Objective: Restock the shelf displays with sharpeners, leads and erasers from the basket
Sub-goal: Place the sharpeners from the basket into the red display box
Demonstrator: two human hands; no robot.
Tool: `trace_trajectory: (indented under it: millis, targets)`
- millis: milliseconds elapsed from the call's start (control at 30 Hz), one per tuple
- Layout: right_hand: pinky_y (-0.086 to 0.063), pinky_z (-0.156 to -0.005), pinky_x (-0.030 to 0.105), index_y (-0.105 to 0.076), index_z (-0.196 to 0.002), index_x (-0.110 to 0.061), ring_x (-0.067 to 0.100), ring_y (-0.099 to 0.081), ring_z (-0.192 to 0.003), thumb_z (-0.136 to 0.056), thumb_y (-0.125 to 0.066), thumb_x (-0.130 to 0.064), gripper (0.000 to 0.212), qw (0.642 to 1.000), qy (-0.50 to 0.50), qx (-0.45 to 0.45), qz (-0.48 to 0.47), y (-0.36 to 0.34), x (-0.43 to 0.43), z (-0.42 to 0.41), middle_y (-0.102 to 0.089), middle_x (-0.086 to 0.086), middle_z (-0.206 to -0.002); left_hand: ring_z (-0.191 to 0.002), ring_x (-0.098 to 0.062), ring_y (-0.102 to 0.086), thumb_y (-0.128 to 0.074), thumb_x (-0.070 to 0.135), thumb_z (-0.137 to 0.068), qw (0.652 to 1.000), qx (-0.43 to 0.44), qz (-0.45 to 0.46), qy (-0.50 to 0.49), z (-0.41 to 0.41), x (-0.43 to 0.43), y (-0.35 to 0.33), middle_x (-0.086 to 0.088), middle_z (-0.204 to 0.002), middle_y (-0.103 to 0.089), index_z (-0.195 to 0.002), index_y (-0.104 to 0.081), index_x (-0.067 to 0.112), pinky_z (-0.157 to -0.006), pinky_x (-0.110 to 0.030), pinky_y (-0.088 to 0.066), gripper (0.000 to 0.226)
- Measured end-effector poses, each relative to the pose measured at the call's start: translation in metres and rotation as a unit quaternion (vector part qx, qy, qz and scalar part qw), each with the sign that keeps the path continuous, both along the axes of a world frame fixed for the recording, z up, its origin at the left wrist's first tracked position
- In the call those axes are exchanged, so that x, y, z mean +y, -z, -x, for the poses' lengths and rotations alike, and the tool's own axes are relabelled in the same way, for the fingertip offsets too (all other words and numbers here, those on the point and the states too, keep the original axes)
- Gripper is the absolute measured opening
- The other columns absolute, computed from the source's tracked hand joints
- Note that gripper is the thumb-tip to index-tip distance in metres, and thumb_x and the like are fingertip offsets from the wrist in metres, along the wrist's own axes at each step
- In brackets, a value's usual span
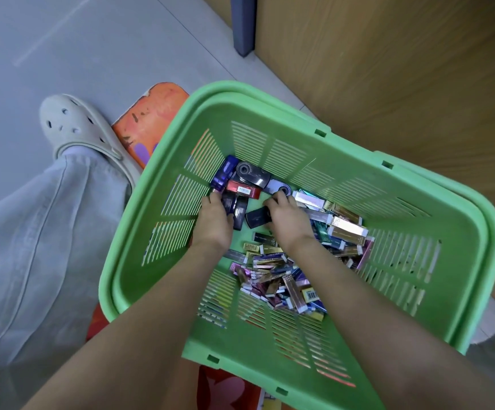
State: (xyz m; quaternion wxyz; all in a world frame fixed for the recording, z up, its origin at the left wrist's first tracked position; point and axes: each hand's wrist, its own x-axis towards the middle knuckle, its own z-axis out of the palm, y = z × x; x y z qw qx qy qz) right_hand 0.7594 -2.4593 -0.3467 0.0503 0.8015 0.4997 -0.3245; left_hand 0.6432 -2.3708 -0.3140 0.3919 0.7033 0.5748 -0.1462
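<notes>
A green plastic basket sits on the floor below me. At its far left corner lie several sharpeners: a purple one, a grey one, a red one and darker ones. My left hand reaches in and its fingers curl round a dark sharpener. Beside it my right hand grips a small black sharpener. A heap of shiny flat eraser and lead packs fills the basket's middle and right, partly hidden under my forearms.
A wooden shelf panel rises at the right, with a dark blue post at its corner. My leg in pale trousers and a beige clog stand left of the basket. An orange patterned mat lies under the basket on the grey floor.
</notes>
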Motion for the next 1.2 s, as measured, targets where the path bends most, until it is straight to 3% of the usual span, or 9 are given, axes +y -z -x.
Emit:
trace_trajectory:
  millis: [133, 300, 433, 500, 600, 733, 967, 1133, 1200]
  targets:
    - [-0.039, -0.090, 0.033, -0.040, -0.126, -0.007, 0.026, -0.047, -0.113, -0.095, -0.053, -0.031, 0.042, 0.999, 0.035, 0.026, -0.032, -0.012, -0.005, -0.004, -0.052, 0.011, -0.122, -0.111, -0.034, -0.052, -0.050, 0.009, -0.094, 0.998, -0.008, 0.049, -0.048, -0.003, 0.002, -0.003, -0.019, -0.124, -0.048, -0.131, -0.034, 0.000, -0.091, -0.041, -0.043, 0.041]
    - [-0.038, -0.060, 0.029, -0.036, -0.115, -0.014, 0.017, -0.053, -0.073, -0.091, -0.061, -0.033, 0.039, 0.983, 0.092, 0.147, -0.062, -0.049, -0.017, -0.008, -0.061, 0.009, -0.108, -0.079, -0.024, -0.054, -0.040, 0.014, -0.099, 0.985, -0.102, 0.084, -0.113, -0.006, -0.008, -0.024, -0.007, -0.090, -0.055, -0.117, -0.036, 0.002, -0.071, -0.031, -0.044, 0.022]
    - [-0.052, -0.075, 0.036, -0.041, -0.119, -0.017, 0.018, -0.060, -0.089, -0.090, -0.063, -0.030, 0.038, 0.974, 0.101, 0.158, -0.124, -0.094, -0.025, -0.019, -0.056, 0.004, -0.120, -0.069, -0.027, -0.065, -0.040, 0.019, -0.101, 0.943, -0.196, 0.156, -0.220, -0.007, -0.015, -0.055, -0.010, -0.093, -0.056, -0.106, -0.034, 0.007, -0.077, -0.044, -0.056, 0.015]
    - [-0.053, -0.084, 0.036, -0.044, -0.116, -0.018, 0.016, -0.059, -0.096, -0.089, -0.064, -0.029, 0.036, 0.967, 0.107, 0.163, -0.163, -0.120, -0.028, -0.021, -0.058, 0.001, -0.119, -0.057, -0.021, -0.066, -0.038, 0.018, -0.102, 0.908, -0.232, 0.217, -0.273, -0.007, -0.018, -0.075, -0.009, -0.092, -0.054, -0.109, -0.033, 0.008, -0.068, -0.037, -0.059, 0.013]
    - [-0.049, -0.087, 0.031, -0.046, -0.119, -0.016, 0.013, -0.057, -0.099, -0.089, -0.064, -0.023, 0.036, 0.962, 0.102, 0.155, -0.198, -0.157, -0.031, -0.022, -0.059, -0.001, -0.117, -0.059, -0.021, -0.064, -0.038, 0.026, -0.102, 0.865, -0.282, 0.284, -0.301, -0.006, -0.026, -0.103, -0.014, -0.096, -0.058, -0.118, -0.034, 0.003, -0.057, -0.033, -0.059, 0.028]
    - [-0.044, -0.093, 0.025, -0.052, -0.117, -0.014, 0.008, -0.054, -0.101, -0.087, -0.065, -0.013, 0.033, 0.958, 0.076, 0.150, -0.232, -0.199, -0.039, -0.022, -0.059, -0.003, -0.114, -0.066, -0.022, -0.060, -0.053, 0.035, -0.094, 0.812, -0.351, 0.347, -0.313, 0.000, -0.039, -0.134, -0.017, -0.103, -0.061, -0.129, -0.041, -0.002, -0.062, -0.032, -0.055, 0.052]
    - [-0.033, -0.093, 0.007, -0.058, -0.114, -0.007, 0.007, -0.048, -0.105, -0.084, -0.063, 0.002, 0.032, 0.941, -0.049, 0.101, -0.319, -0.260, -0.069, -0.020, -0.050, 0.001, -0.115, -0.089, -0.025, -0.070, -0.067, 0.010, -0.076, 0.719, -0.437, 0.429, -0.328, 0.008, -0.050, -0.197, -0.021, -0.106, -0.067, -0.112, -0.055, -0.005, -0.070, -0.031, -0.058, 0.041]
    - [-0.039, -0.097, 0.014, -0.036, -0.138, -0.016, -0.001, -0.047, -0.113, -0.080, -0.067, -0.041, 0.070, 0.937, 0.123, 0.157, -0.286, -0.293, -0.086, -0.003, -0.045, -0.009, -0.125, -0.099, -0.020, -0.068, -0.068, 0.004, -0.074, 0.758, -0.502, 0.336, -0.245, 0.005, -0.058, -0.231, -0.006, -0.098, -0.073, -0.109, -0.056, 0.006, -0.084, -0.028, -0.056, 0.037]
    - [-0.050, -0.081, 0.021, -0.041, -0.129, -0.020, 0.002, -0.060, -0.092, -0.086, -0.061, -0.039, 0.051, 0.914, 0.219, 0.199, -0.279, -0.305, -0.092, 0.004, -0.058, -0.009, -0.110, -0.101, -0.021, -0.067, -0.068, 0.000, -0.079, 0.789, -0.507, 0.286, -0.196, 0.003, -0.061, -0.242, -0.005, -0.100, -0.073, -0.108, -0.055, 0.009, -0.091, -0.032, -0.053, 0.033]
